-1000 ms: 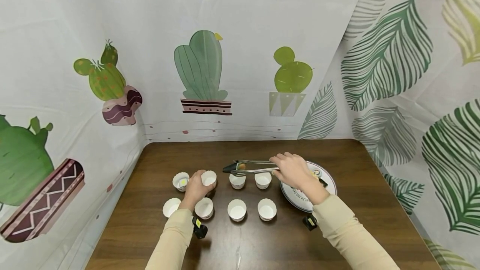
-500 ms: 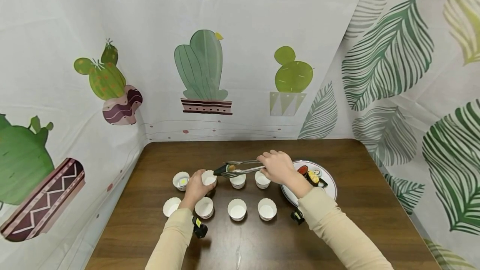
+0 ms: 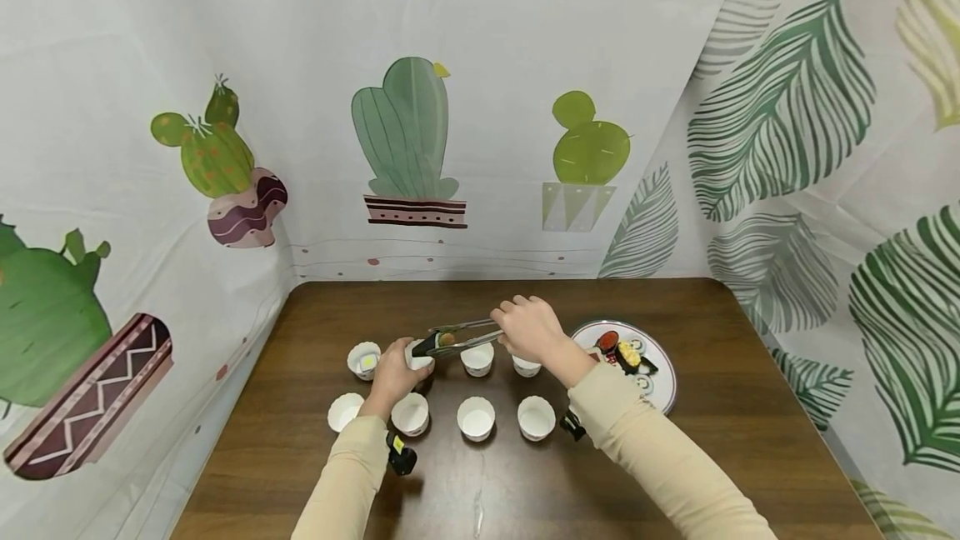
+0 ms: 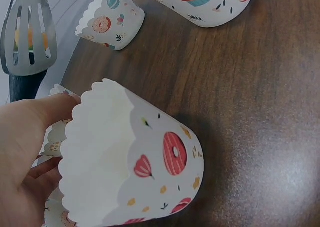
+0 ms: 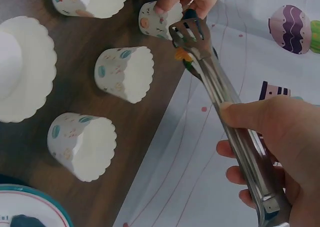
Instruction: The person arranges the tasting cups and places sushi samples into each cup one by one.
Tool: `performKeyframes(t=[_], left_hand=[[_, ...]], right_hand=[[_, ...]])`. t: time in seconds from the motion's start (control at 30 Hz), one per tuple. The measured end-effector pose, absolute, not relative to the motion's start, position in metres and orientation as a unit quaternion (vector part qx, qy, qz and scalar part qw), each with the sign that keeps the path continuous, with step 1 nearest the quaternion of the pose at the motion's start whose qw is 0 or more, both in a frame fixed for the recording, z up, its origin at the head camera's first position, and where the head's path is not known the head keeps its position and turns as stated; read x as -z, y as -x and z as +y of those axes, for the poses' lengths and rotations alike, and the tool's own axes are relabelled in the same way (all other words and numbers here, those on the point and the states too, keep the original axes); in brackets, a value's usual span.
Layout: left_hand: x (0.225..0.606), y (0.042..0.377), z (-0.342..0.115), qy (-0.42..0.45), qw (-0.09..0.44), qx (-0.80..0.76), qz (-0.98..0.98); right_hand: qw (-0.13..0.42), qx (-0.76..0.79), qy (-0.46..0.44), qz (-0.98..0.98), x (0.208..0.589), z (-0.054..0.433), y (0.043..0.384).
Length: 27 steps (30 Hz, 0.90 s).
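Note:
My left hand (image 3: 392,375) grips a white scalloped paper cupcake cup (image 3: 422,366), the second from the left in the back row. Thumb and fingers lie on either side of this cup (image 4: 56,140) in the left wrist view, behind a larger-looking cup (image 4: 170,152) near the camera. Metal tongs (image 5: 246,159) are in my right hand (image 3: 531,330), fingers on one side, thumb on the other. Between their slotted ends is a dark cone-shaped sushi hand roll (image 3: 426,347) with orange filling at its wide end. Its dark tip overlaps the held cup's opening in the head view.
A round plate (image 3: 665,401) with several sushi pieces stands at right. More paper cups form two rows; the back left cup (image 3: 364,361) has a pale piece with yellow inside. One front cup (image 3: 536,418) stands near my right wrist. Patterned cloth hangs behind the table.
My right hand has moved left with the tongs and hand roll, from above the third and fourth back cups to the cup at my left hand. The left hand has stayed put.

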<state>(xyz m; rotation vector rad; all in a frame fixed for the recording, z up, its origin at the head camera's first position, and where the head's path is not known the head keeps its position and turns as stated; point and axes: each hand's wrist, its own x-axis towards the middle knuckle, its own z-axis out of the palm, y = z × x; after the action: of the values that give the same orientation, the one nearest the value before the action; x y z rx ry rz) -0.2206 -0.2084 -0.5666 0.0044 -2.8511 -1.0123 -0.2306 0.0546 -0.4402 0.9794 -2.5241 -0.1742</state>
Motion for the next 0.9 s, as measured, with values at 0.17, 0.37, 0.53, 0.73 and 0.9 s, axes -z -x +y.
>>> performKeyframes(t=[0.17,0.37,0.53,0.73,0.9], left_hand=[[0.569,0.224,-0.210,-0.010,0.043,0.329,-0.943],[0.567,0.223,-0.210,-0.010,0.044,0.329,-0.943],[0.565,0.222,-0.209,-0.012,0.042,0.333,-0.942],[0.565,0.221,-0.209,-0.015,0.037,0.342,-0.939],[0.566,0.221,-0.209,-0.015,0.039,0.342,-0.939]], right_hand=[[0.193,0.080,-0.350,-0.913,0.436,0.047,0.233],[0.185,0.101,-0.352,-0.912,0.434,0.037,0.233],[0.174,0.124,-0.354,-0.910,0.431,0.030,0.233],[0.168,0.146,-0.355,-0.908,0.427,0.023,0.233],[0.168,0.155,-0.358,-0.906,0.426,0.017,0.235]])
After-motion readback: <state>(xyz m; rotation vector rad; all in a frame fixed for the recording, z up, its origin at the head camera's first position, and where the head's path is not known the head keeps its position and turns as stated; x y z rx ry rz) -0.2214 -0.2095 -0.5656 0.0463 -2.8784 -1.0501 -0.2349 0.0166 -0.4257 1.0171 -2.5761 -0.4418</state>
